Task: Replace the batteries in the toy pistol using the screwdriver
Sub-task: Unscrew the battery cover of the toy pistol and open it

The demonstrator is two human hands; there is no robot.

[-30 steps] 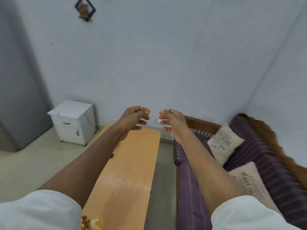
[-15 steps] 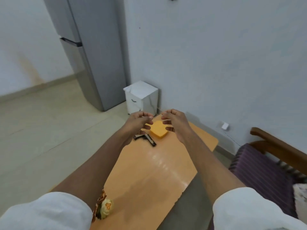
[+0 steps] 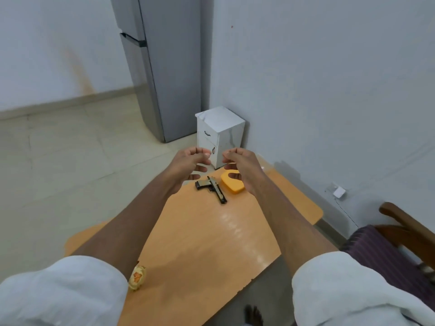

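Observation:
A dark toy pistol (image 3: 213, 188) lies flat on the orange table (image 3: 211, 243) near its far end. An orange plastic container (image 3: 231, 183) sits just right of it, partly behind my right hand. My left hand (image 3: 190, 164) and my right hand (image 3: 240, 167) hover side by side above the far end of the table, fingers curled and apart, holding nothing. Both hands are above and apart from the pistol. No screwdriver or batteries are in view.
A small white cabinet (image 3: 220, 135) stands on the floor beyond the table, next to a grey fridge (image 3: 164, 67). A wooden-armed seat with a purple cushion (image 3: 386, 255) is at the right. A small flower ornament (image 3: 136, 277) sits by the table's near left edge.
The view has swung left and down from the couch side to the table's far end, bringing the pistol and orange container into full view. My hands keep the same raised, empty pose.

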